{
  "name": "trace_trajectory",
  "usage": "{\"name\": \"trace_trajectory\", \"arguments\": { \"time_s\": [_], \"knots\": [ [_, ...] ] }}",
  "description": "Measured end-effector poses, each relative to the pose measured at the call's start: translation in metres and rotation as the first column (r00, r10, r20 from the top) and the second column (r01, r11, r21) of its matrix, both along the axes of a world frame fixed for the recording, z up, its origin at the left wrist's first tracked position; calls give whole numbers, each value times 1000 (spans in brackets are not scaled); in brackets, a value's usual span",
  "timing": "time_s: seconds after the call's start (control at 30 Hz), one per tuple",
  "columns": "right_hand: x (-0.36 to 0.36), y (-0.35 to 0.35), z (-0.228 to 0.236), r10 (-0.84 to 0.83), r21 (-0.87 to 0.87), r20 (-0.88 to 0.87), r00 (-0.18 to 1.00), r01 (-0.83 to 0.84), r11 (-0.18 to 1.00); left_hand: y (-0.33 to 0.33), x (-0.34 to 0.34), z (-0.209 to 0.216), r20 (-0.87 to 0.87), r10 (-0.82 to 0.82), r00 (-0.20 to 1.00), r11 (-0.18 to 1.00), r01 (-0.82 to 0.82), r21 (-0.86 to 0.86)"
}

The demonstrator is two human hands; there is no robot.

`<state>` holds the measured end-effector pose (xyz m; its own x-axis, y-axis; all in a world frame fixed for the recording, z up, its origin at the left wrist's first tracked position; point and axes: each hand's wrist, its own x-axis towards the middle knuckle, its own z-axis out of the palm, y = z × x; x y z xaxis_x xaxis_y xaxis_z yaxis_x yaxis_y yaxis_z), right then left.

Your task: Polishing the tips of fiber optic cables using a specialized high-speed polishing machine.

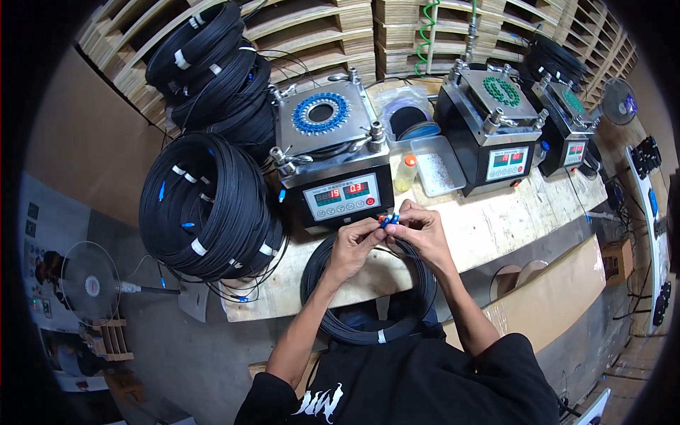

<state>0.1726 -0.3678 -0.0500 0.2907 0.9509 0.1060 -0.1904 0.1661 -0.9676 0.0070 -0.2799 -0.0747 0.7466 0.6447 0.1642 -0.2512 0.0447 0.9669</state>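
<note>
My left hand (pixel 354 246) and my right hand (pixel 423 232) meet just in front of the nearest machine. Both sets of fingertips pinch small blue fibre-optic connectors (pixel 390 220), which have pale tips; an orange-red bit shows beside them. How many connectors there are is hard to make out. Below my wrists a coil of black cable (pixel 429 287) bound with white tape hangs over the table edge and my lap. Close ahead stands a polishing machine (pixel 340 198) with a lit red display. Its metal top carries a ring of blue connector holders (pixel 321 114).
Big stacks of black cable coils (pixel 205 205) crowd the left. Two more polishing machines (pixel 489 134) (pixel 569 124) with green rings stand right. Between lie a clear plastic tray (pixel 437 166) and an orange-capped bottle (pixel 406 173). A fan (pixel 91 285) stands left, wooden pallets (pixel 312 32) behind.
</note>
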Motion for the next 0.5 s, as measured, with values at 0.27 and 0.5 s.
{"name": "trace_trajectory", "arguments": {
  "time_s": [0.27, 0.5],
  "knots": [
    [15, -22, 35, 89, -106, 53, 995, -83, 991, -5, -7, 24, -83, -71, 994, 997, 73, 22],
    [1, -40, 51, 120, -39, 239, 964, -114, 993, -7, -22, 51, -269, -219, 938, 914, 294, 279]
  ]
}}
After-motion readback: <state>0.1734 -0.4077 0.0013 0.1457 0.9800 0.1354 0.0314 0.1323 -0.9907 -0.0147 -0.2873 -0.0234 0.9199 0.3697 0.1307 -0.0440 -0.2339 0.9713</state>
